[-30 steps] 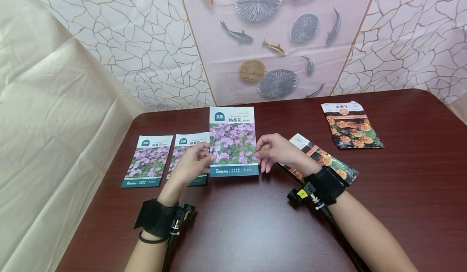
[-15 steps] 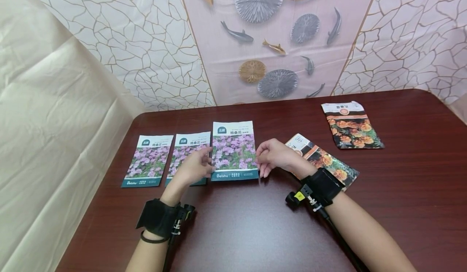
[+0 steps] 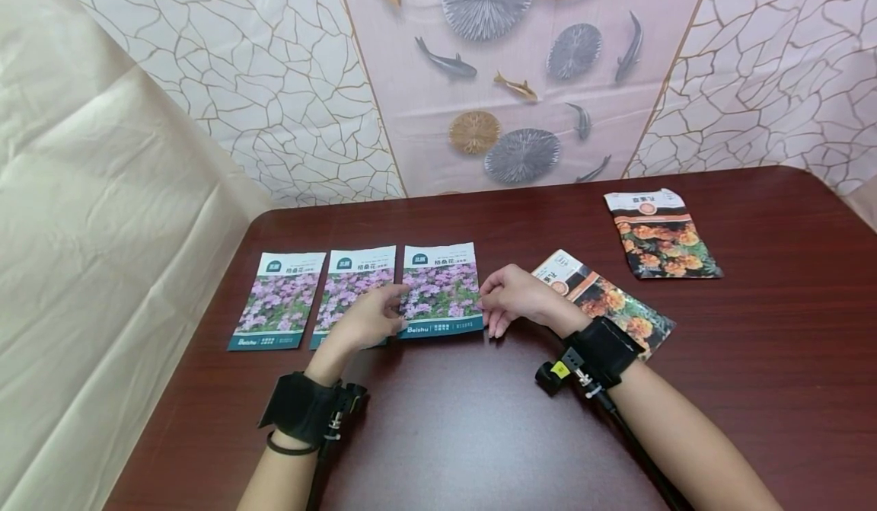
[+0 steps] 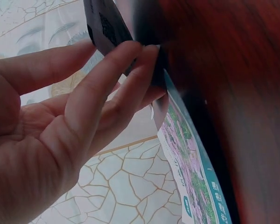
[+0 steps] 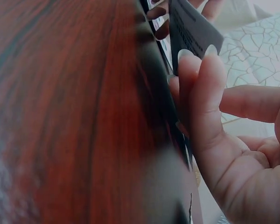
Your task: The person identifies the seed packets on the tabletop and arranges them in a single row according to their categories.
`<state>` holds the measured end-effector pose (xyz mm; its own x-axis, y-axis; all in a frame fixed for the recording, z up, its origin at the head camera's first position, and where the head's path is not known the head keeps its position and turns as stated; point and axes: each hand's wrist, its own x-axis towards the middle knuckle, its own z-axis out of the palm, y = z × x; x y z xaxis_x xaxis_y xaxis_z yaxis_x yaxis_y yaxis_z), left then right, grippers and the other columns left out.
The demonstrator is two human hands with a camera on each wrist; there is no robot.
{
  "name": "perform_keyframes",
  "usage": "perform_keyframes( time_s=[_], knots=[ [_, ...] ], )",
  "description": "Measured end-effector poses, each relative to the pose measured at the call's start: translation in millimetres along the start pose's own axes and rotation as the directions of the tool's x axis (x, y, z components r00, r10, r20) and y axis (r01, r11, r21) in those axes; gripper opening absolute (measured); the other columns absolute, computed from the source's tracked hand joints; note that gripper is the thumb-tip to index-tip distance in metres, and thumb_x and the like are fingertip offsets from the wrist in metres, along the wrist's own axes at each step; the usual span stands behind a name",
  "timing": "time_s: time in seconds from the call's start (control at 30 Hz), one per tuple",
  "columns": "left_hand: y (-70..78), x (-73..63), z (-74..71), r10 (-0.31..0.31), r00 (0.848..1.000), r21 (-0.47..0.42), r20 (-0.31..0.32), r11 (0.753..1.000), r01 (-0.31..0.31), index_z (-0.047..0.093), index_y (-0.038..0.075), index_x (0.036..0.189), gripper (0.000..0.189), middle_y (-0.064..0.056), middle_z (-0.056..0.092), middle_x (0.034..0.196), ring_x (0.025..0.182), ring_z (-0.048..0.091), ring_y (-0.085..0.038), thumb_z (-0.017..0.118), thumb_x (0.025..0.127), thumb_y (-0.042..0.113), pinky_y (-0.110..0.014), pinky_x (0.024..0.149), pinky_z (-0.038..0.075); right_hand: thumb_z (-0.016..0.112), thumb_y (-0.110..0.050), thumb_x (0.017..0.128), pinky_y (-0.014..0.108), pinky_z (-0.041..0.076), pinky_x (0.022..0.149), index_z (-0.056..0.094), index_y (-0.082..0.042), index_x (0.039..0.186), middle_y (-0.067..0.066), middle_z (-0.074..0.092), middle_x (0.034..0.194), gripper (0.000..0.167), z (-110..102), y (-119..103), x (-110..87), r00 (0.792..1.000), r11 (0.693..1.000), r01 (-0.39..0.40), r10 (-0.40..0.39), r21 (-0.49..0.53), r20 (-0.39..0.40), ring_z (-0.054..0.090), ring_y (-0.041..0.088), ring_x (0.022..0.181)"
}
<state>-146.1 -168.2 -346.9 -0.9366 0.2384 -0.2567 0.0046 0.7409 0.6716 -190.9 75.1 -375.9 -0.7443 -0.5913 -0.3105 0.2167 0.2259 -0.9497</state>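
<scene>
A seed packet (image 3: 441, 292) with pink flowers and a teal bottom band leans slightly back, low over the table. My left hand (image 3: 370, 317) pinches its left edge, and my right hand (image 3: 522, 298) pinches the right edge. In both wrist views the packet's printed grey back (image 5: 196, 29) shows, with fingertips against it. Two matching packets lie flat to the left: the outer packet (image 3: 277, 301) is fully visible, while my left hand partly covers the middle packet (image 3: 349, 282). Under my right wrist lies a marigold seed packet (image 3: 606, 298), set at an angle.
Another marigold packet (image 3: 664, 235) lies toward the back right of the dark red wooden table (image 3: 438, 427). Patterned cloth (image 3: 521, 115) hangs behind the table's far edge, and a pale cloth (image 3: 103, 214) hangs along the left side.
Both hands have lowered the pink-flower packet from a more upright pose toward the table. It now tilts back, in line with the two packets on the left.
</scene>
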Motion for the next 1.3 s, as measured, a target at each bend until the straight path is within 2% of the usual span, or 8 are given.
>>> perform_keyframes(
  time_s=[0.27,0.63,0.93,1.07,1.1,1.17,1.23,1.3],
  knots=[
    [0.9,-0.4,-0.5,0.012,1.0,0.076,-0.012,0.997,-0.011,0.046,0.004,0.133,0.051,-0.016,0.055,0.118,0.095,0.056,-0.025,0.061,0.085,0.001,-0.037,0.074,0.048,0.048,0.005,0.088,0.032,0.053,0.049,0.044,0.02,0.109,0.016,0.06,0.065,0.026,1.7,1.3,1.6,1.0,1.0,-0.013,0.013,-0.014,0.001,0.06,0.018,0.049],
    [4.9,-2.2,0.1,-0.013,1.0,0.048,-0.008,0.999,0.014,0.046,0.004,0.133,0.045,-0.017,0.049,0.13,0.114,0.05,-0.03,0.056,0.089,0.001,-0.043,0.088,0.045,0.048,0.002,0.09,0.036,0.054,0.053,0.047,0.02,0.111,0.017,0.062,0.066,0.028,2.3,-3.1,-1.5,0.999,0.999,-0.036,0.036,-0.032,-0.016,0.062,0.02,0.049],
    [4.6,-4.3,1.0,0.034,0.999,0.096,-0.015,0.995,-0.032,0.049,0.002,0.13,0.04,-0.016,0.05,0.128,0.115,0.049,-0.03,0.054,0.09,0.003,-0.045,0.091,0.042,0.048,-0.001,0.091,0.035,0.054,0.051,0.048,0.018,0.112,0.019,0.062,0.068,0.029,1.8,-4.1,-2.5,0.998,0.995,-0.056,0.055,-0.086,-0.016,0.062,0.021,0.049],
    [3.3,-4.1,1.1,0.099,0.994,0.151,0.042,0.983,-0.104,0.049,0.003,0.131,0.039,-0.016,0.05,0.129,0.098,0.057,-0.03,0.052,0.092,0.005,-0.044,0.086,0.045,0.049,-0.002,0.091,0.036,0.054,0.05,0.049,0.017,0.111,0.019,0.061,0.068,0.029,3.0,-4.1,-2.8,0.999,0.993,-0.052,0.051,-0.103,-0.014,0.061,0.021,0.048],
    [3.3,-4.2,1.1,0.112,0.991,0.162,0.066,0.979,-0.122,0.048,0.004,0.132,0.039,-0.015,0.051,0.128,0.085,0.059,-0.028,0.052,0.093,0.006,-0.041,0.081,0.046,0.049,-0.003,0.091,0.036,0.054,0.05,0.05,0.017,0.111,0.019,0.061,0.069,0.029,3.4,-4.3,-2.9,0.999,0.993,-0.052,0.051,-0.107,-0.015,0.061,0.021,0.048],
    [3.1,-4.2,1.5,0.135,0.983,0.179,0.125,0.971,-0.156,0.047,0.005,0.133,0.04,-0.015,0.051,0.129,0.065,0.053,-0.023,0.05,0.094,0.007,-0.037,0.073,0.046,0.049,-0.003,0.091,0.037,0.054,0.051,0.05,0.017,0.112,0.019,0.061,0.069,0.029,3.5,-4.4,-3.3,0.999,0.992,-0.049,0.048,-0.113,-0.01,0.061,0.021,0.048],
    [3.3,-4.3,2.3,0.146,0.974,0.198,0.175,0.964,-0.18,0.046,0.006,0.134,0.04,-0.014,0.056,0.122,0.065,0.052,-0.015,0.049,0.094,0.008,-0.032,0.071,0.045,0.049,-0.003,0.091,0.037,0.054,0.051,0.049,0.017,0.112,0.018,0.061,0.069,0.03,3.3,-4.0,-3.5,0.999,0.993,-0.046,0.046,-0.111,-0.002,0.061,0.02,0.048],
    [3.0,-4.0,3.6,0.138,0.968,0.221,0.209,0.958,-0.185,0.046,0.008,0.134,0.04,-0.013,0.056,0.122,0.051,0.036,-0.012,0.049,0.094,0.009,-0.031,0.066,0.04,0.049,-0.003,0.091,0.037,0.054,0.051,0.049,0.017,0.113,0.018,0.061,0.069,0.03,2.7,-3.8,-3.3,0.999,0.993,-0.044,0.044,-0.114,0.004,0.061,0.02,0.048]
  ],
)
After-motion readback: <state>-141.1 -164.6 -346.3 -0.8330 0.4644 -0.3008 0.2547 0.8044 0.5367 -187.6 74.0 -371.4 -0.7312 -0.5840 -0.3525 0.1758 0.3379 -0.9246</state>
